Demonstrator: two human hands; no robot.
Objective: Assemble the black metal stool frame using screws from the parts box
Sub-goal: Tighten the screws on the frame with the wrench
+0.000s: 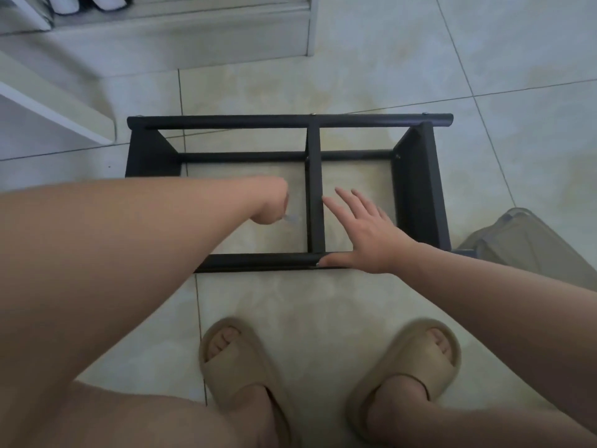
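Bracing the black stool frame [290, 121] on the floor [323, 302] for work at its centre bar [313, 189].
The frame lies flat on the tiles, just ahead of the person's slippers [239, 360]. The right grip [365, 234] is released: fingers spread beside the centre bar, thumb pressing the near rail [258, 260], likely to stop the frame sliding. The left grip [269, 202] is clenched round a small silvery piece [292, 218], too blurred to tell screw from key, held near that bar, probably for its joint.

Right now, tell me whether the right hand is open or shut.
Open: the right hand shows fingers spread straight, thumb on the stool frame.
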